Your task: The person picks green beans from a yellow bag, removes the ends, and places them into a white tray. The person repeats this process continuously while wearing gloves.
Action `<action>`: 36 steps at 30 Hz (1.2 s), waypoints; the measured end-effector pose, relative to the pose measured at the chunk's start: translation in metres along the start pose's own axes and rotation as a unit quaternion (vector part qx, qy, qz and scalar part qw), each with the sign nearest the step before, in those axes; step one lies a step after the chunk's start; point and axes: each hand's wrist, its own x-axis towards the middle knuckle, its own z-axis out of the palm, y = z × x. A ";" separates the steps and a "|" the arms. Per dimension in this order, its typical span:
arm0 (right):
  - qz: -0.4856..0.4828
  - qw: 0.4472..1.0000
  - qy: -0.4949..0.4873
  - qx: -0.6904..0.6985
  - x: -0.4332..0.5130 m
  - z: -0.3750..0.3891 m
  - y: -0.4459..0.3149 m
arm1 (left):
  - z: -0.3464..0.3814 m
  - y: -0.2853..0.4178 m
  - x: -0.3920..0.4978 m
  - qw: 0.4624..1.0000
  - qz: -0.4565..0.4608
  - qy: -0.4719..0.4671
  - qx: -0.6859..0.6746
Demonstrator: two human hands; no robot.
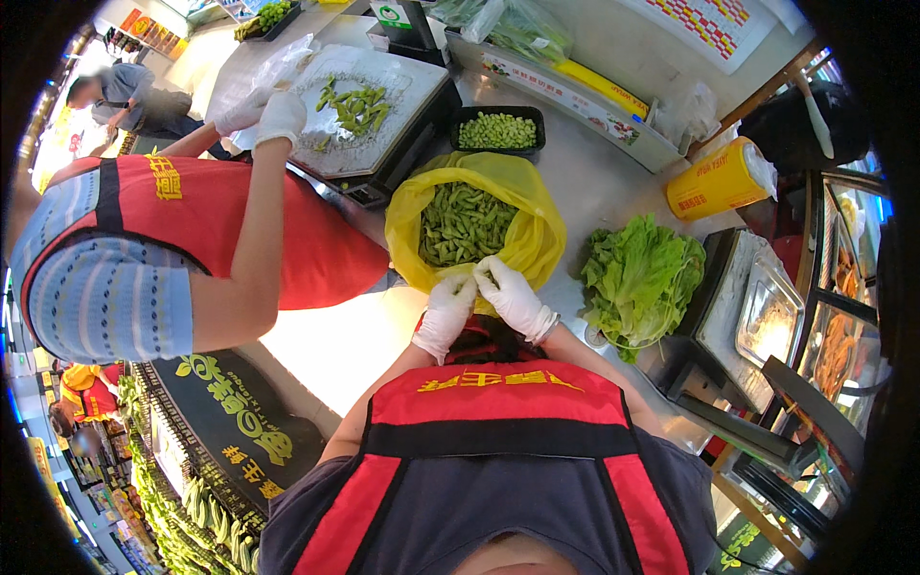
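Both my hands wear thin white gloves. My left hand (447, 315) and my right hand (513, 296) meet at the fingertips above the near rim of a yellow plastic bag (543, 215). Their fingers are pinched together, and whatever may be between them is too small to make out. Rolled open on the metal counter, the bag holds many green soybean pods (463, 224). Just beyond it is a black plastic tray (456, 142) of shelled green beans (497, 132).
At left, a co-worker's gloved hands (277, 118) are beside a scale (410, 86) bearing loose pods (356, 108). Leafy lettuce (640, 277) lies right, before another scale (726, 316). A yellow wrap roll box (719, 183) and a long carton (568, 100) stand behind.
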 end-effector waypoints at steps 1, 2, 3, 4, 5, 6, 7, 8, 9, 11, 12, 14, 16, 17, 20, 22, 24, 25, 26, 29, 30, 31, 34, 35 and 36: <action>0.016 0.999 -0.011 -0.029 0.001 -0.001 0.003 | -0.001 -0.004 0.001 0.988 0.119 0.015 0.098; 0.036 0.998 -0.022 -0.056 0.003 -0.001 0.006 | -0.002 -0.008 0.001 0.954 0.226 0.034 0.194; 0.064 0.994 -0.033 -0.082 0.005 -0.002 0.009 | -0.002 -0.010 0.001 0.903 0.317 0.046 0.286; 0.095 0.988 -0.040 -0.112 0.005 -0.002 0.011 | -0.003 -0.011 0.001 0.901 0.302 0.042 0.310; 0.102 0.987 -0.041 -0.116 0.006 -0.001 0.013 | -0.004 -0.010 0.001 0.901 0.277 0.031 0.334; 0.108 0.986 -0.037 -0.123 0.006 0.001 0.015 | -0.004 -0.010 -0.001 0.900 0.250 0.026 0.357; 0.121 0.983 -0.037 -0.131 0.006 0.002 0.016 | -0.004 -0.009 -0.001 0.894 0.257 0.029 0.367; 0.122 0.985 -0.028 -0.115 0.006 0.003 0.017 | -0.004 -0.008 -0.002 0.888 0.261 0.038 0.376; 0.123 0.987 -0.021 -0.098 0.006 0.005 0.018 | -0.003 -0.007 -0.002 0.881 0.279 0.049 0.379; 0.126 0.990 -0.016 -0.067 0.007 0.008 0.018 | -0.003 -0.005 -0.001 0.860 0.260 0.057 0.436; 0.126 0.990 -0.016 -0.055 0.007 0.009 0.018 | -0.003 -0.005 0.000 0.847 0.257 0.061 0.461; 0.119 0.992 -0.014 -0.047 0.009 0.011 0.020 | -0.005 -0.003 0.003 0.846 0.262 0.062 0.460; 0.107 0.993 -0.018 -0.055 0.013 0.012 0.023 | -0.008 -0.002 0.005 0.848 0.266 0.066 0.454; 0.082 0.995 -0.020 -0.051 0.016 0.012 0.025 | -0.009 -0.002 0.006 0.849 0.268 0.070 0.449; 0.027 0.997 -0.050 -0.048 0.025 0.011 0.030 | -0.013 0.000 0.003 0.855 0.283 0.067 0.429; 0.037 0.994 -0.080 -0.064 0.026 0.010 0.033 | -0.014 -0.001 0.001 0.859 0.285 0.064 0.421; 0.056 0.995 -0.076 -0.027 0.027 0.009 0.033 | -0.016 -0.002 0.001 0.860 0.281 0.065 0.421; 0.062 0.995 -0.079 0.005 0.029 0.007 0.033 | -0.018 -0.003 0.002 0.891 0.247 0.060 0.376; 0.074 0.996 -0.050 0.019 0.032 0.004 0.033 | -0.020 -0.004 0.004 0.919 0.211 0.054 0.329; 0.107 0.987 0.020 0.121 0.050 -0.013 0.029 | -0.029 -0.006 0.007 0.996 0.061 -0.014 0.058; 0.104 0.994 0.032 0.032 0.057 -0.021 0.028 | -0.033 -0.005 0.007 0.997 -0.015 -0.042 -0.055; 0.057 0.997 0.052 -0.019 0.068 -0.022 0.026 | -0.035 -0.004 0.006 0.992 -0.028 -0.067 -0.102; 0.026 0.991 0.050 -0.120 0.092 -0.020 0.022 | -0.041 0.003 0.004 0.985 0.008 -0.085 -0.150; 0.007 0.990 0.036 -0.137 0.100 -0.016 0.021 | -0.041 0.006 0.003 0.985 -0.012 -0.071 -0.156; -0.009 0.978 0.036 -0.207 0.109 -0.009 0.019 | -0.041 0.009 0.003 0.984 -0.005 -0.075 -0.159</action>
